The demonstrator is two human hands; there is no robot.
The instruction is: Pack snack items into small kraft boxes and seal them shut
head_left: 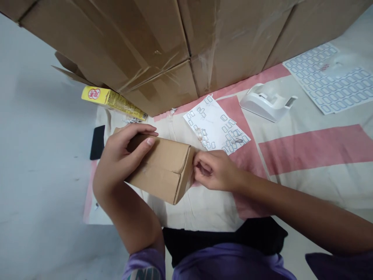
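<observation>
A small brown cardboard box (163,169) lies on a cream and pink cloth (305,171) in front of me. My left hand (119,157) grips its left end, fingers curled over the top edge. My right hand (212,169) is at the box's right end, fingers bent and pinched against the flap there; what they pinch is too small to make out. Just behind the right hand lies a white sheet with small blue-outlined labels (214,126).
Big taped cardboard cartons (163,42) wall off the back. A yellow packet (112,101) and a black flat object (97,142) lie at the left. A white tape dispenser (266,103) and larger label sheets (329,76) sit at the right.
</observation>
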